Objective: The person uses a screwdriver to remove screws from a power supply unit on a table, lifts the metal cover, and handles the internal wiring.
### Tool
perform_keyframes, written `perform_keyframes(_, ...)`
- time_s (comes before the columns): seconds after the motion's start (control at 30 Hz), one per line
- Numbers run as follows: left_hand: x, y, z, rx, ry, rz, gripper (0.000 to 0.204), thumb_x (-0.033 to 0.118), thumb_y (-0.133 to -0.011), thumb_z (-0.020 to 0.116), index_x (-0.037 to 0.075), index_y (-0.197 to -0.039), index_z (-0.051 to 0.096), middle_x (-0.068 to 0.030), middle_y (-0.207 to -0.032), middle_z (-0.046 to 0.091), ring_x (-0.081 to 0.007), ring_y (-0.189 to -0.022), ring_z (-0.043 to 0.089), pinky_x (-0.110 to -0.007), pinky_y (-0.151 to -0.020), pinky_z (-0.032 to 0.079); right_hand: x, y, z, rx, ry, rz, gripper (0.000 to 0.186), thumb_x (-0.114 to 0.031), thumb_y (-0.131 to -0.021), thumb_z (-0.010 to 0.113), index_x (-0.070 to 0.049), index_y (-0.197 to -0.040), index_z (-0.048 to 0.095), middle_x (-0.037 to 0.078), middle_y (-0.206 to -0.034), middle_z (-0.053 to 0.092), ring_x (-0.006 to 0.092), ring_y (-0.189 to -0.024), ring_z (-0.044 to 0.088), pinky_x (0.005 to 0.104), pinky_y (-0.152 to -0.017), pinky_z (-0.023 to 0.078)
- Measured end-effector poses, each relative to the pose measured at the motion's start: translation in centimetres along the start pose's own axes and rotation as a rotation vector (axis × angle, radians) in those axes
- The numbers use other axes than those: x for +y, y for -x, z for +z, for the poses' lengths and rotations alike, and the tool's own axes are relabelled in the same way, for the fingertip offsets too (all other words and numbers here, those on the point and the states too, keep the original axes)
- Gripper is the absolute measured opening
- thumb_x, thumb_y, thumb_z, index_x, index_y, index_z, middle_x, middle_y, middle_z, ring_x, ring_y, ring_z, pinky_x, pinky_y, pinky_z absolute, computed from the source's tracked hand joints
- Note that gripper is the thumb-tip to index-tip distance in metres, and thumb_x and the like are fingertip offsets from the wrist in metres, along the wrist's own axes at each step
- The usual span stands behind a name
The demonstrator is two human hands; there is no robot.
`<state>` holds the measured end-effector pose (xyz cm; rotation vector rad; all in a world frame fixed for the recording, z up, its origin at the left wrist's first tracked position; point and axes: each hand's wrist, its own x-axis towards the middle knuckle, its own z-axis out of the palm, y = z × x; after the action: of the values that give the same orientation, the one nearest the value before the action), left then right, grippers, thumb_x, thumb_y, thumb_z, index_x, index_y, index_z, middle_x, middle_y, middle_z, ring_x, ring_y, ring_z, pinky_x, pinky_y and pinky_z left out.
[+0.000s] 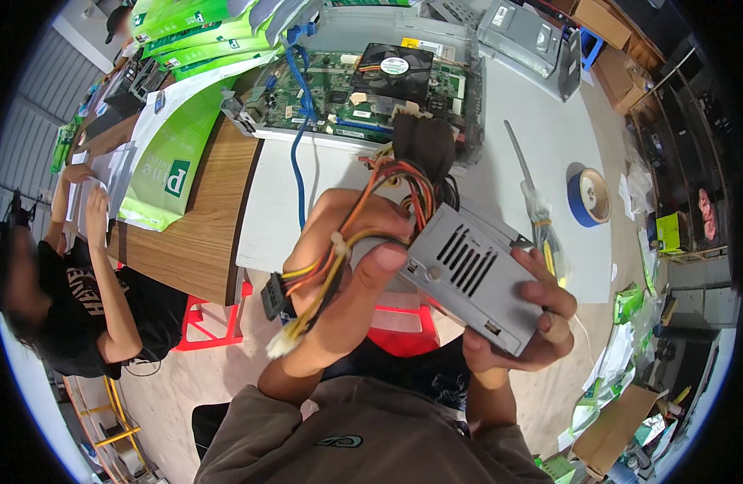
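Observation:
A silver power supply unit [468,298] with slotted vents is held up in front of me, tilted. My left hand [339,266] grips its left end along with a bundle of coloured wires [388,181], whose connectors hang beside that hand. My right hand [549,310] is wrapped round the unit's right end. A black sleeved cable bunch [420,141] rises from the unit toward an open metal chassis with a green circuit board [323,97] and a black fan [392,68], lying on the white table [275,234].
Blue cable [296,169], long screwdriver [517,161], blue tape roll [588,196] and metal parts [525,44] surround the work. At left, a person [89,315] handles papers [105,177] by a wooden table [202,258] with green-white packs [178,153]; another person [121,28] is behind. Red stools [396,331] stand below.

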<state>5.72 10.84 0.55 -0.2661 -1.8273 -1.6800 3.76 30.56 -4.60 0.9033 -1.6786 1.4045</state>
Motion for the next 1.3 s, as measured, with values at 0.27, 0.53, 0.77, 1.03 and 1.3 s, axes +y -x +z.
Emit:
perform_keyframes(0.27, 0.2, 0.6, 0.0, 0.074, 0.041, -0.068, 0.015, 0.013, -0.095, 0.069, -0.001, -0.096, 0.066, -0.0146, -0.098, 0.068, -0.0261, -0.095, 0.067, -0.037, -0.084, 0.052, 0.0, 1.2, 0.2, 0.09, 0.057, 0.028, 0.072, -0.045, -0.079, 0.08, -0.013, -0.124, 0.034, 0.014, -0.115, 0.047, 0.0452, -0.103, 0.065, 0.0625, -0.107, 0.043)
perform_keyframes(0.53, 0.1, 0.0, -1.0, -0.009, 0.011, -0.178, 0.012, 0.013, -0.095, 0.067, 0.002, -0.092, 0.066, -0.0145, -0.097, 0.069, -0.0248, -0.092, 0.068, -0.036, -0.081, 0.052, 0.0, 1.9, 0.6, 0.15, 0.081, 0.028, 0.069, -0.044, -0.08, 0.08, -0.014, -0.12, 0.031, 0.011, -0.117, 0.044, 0.0452, -0.109, 0.061, 0.0637, -0.111, 0.039)
perform_keyframes(0.77, -1.0, 0.0, -1.1, -0.031, 0.105, 0.037, 0.007, 0.003, -0.087, 0.072, 0.004, -0.09, 0.066, -0.0144, -0.092, 0.066, -0.026, -0.088, 0.072, -0.036, -0.074, 0.057, -0.6, 2.4, 0.2, 0.129, 0.149, -0.017, 0.069, -0.049, -0.082, 0.079, -0.014, -0.121, 0.034, 0.009, -0.118, 0.043, 0.042, -0.111, 0.06, 0.0616, -0.111, 0.041)
perform_keyframes(1.03, -0.3, -2.7, -2.4, -0.237, -0.05, 0.092, 0.023, 0.01, -0.072, 0.084, 0.0, -0.09, 0.072, -0.0127, -0.092, 0.067, -0.0247, -0.083, 0.07, -0.032, -0.071, 0.056, -0.3, 1.8, 0.1, 0.104, 0.168, 0.017, 0.068, -0.055, -0.085, 0.074, -0.015, -0.124, 0.035, 0.011, -0.116, 0.045, 0.0433, -0.11, 0.061, 0.0606, -0.11, 0.043)
perform_keyframes(1.3, 0.6, -4.4, -2.5, -0.315, -0.126, 0.09, 0.024, 0.012, -0.069, 0.084, -0.002, -0.08, 0.068, -0.0111, -0.081, 0.06, -0.0233, -0.071, 0.062, -0.031, -0.062, 0.047, -0.3, 1.5, 0.4, 0.092, 0.147, 0.048, 0.07, -0.056, -0.086, 0.073, -0.015, -0.128, 0.034, 0.012, -0.115, 0.044, 0.0441, -0.108, 0.061, 0.0606, -0.109, 0.043)
